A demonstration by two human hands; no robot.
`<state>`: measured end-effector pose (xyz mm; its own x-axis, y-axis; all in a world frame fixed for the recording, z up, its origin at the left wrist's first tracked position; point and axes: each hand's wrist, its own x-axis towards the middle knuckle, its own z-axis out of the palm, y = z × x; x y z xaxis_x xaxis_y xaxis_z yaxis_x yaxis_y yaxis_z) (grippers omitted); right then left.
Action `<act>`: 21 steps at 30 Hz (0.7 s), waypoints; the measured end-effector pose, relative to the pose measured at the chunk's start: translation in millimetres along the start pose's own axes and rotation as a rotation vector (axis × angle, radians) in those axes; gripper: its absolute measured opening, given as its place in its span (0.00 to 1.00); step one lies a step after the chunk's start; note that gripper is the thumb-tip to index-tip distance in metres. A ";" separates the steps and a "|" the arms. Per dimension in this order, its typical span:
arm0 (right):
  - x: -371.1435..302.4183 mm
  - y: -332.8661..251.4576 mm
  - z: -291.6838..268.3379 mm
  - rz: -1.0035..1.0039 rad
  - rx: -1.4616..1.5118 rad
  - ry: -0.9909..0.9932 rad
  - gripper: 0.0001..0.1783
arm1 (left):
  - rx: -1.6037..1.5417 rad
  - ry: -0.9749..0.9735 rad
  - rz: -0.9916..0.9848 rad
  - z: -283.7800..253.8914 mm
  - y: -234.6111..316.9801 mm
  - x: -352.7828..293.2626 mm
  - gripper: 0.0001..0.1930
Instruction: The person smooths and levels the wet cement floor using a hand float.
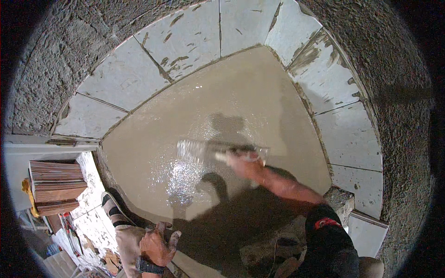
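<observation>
My right hand (245,164) grips a finishing trowel (190,150), its long metal blade smeared by motion. The blade lies over the wet, beige-grey mortar (259,92) that covers the floor. Light glints off the mortar's damp surface left of and below the trowel. At the lower left, my left hand (158,245) is by my bent knee, a watch on its wrist. Its fingers look apart and smudged with grey, and I see nothing held in them.
White wall tiles (185,41), streaked with mortar, border the floor on the far and right sides, below rough grey walls (55,69). A stack of tiles or boards (58,185) stands at left beside a yellow item (28,192). My shoe (113,208) sits at the mortar's left edge.
</observation>
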<state>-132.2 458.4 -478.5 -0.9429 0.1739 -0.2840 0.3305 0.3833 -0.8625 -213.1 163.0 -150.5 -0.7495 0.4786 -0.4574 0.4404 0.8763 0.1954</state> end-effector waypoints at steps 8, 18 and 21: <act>82.0 -33.6 -193.8 0.347 -0.485 0.591 0.21 | -0.056 -0.085 -0.034 5.5 -12.4 -1.4 0.16; 18.5 -50.7 -157.7 0.115 -0.367 0.380 0.23 | 0.012 -0.096 -0.058 2.3 -10.6 -0.6 0.20; 24.8 -63.2 -70.0 -0.457 -0.044 0.236 0.21 | -0.063 -0.059 -0.012 6.0 -8.0 2.0 0.20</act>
<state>-173.6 502.0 -401.7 -0.9582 0.1778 0.2240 -0.1066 0.5050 -0.8565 -215.1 156.6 -158.2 -0.7233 0.4656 -0.5100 0.3982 0.8846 0.2429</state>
